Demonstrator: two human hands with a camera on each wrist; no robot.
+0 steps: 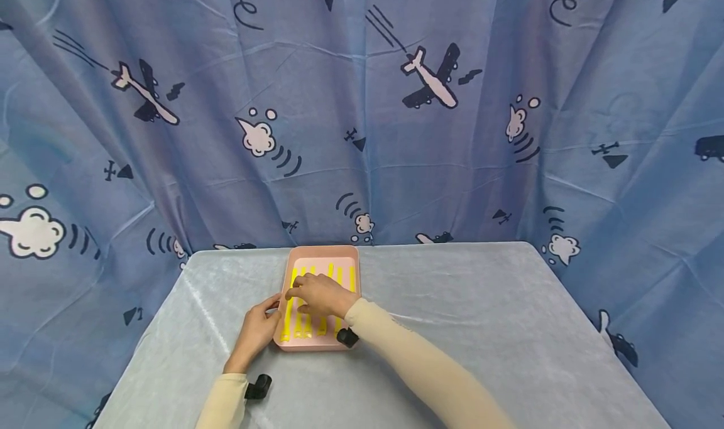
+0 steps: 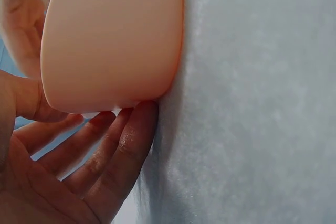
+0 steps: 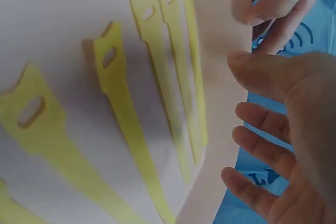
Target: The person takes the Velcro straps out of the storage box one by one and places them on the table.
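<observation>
A pink tray [image 1: 317,347] stands upright on the table, with several flat yellow toy saws [image 1: 288,319] lying side by side in it. In the right wrist view a saw [image 3: 126,108] shows a slotted handle and a long narrow blade. My left hand [image 1: 257,328] holds the tray's left side, thumb at the rim and fingers along the outer wall [image 2: 113,51]. Over the left half of the tray, my right hand [image 1: 323,294] hovers palm down with loosely bent fingers and nothing between them. It covers the middle of some saws in the head view.
The table [image 1: 481,322] has a pale grey cloth over it. Behind it hangs a blue curtain [image 1: 362,102] printed with planes and clouds. A black wrist camera [image 1: 347,337] on the right arm overlaps the tray's lower right corner.
</observation>
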